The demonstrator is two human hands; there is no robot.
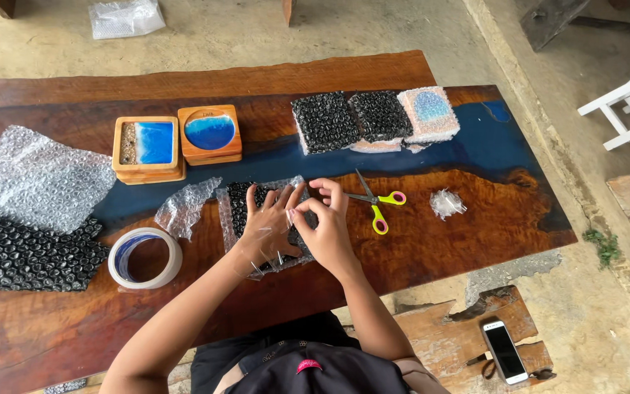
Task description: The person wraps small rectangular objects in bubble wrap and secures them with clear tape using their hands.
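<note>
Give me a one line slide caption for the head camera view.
Both hands, left hand and right hand, press on a bubble-wrapped black piece beside scissors.

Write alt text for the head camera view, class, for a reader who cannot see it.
Two hands, left and right, press clear tape onto a dark bubble-wrapped parcel on a wooden table. Beside them lie scissors and a tape roll; behind stand two wooden coasters and three wrapped parcels.

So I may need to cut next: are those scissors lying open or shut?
Shut. The scissors lie flat on the table, blades together in one point, beside the right hand.
</note>
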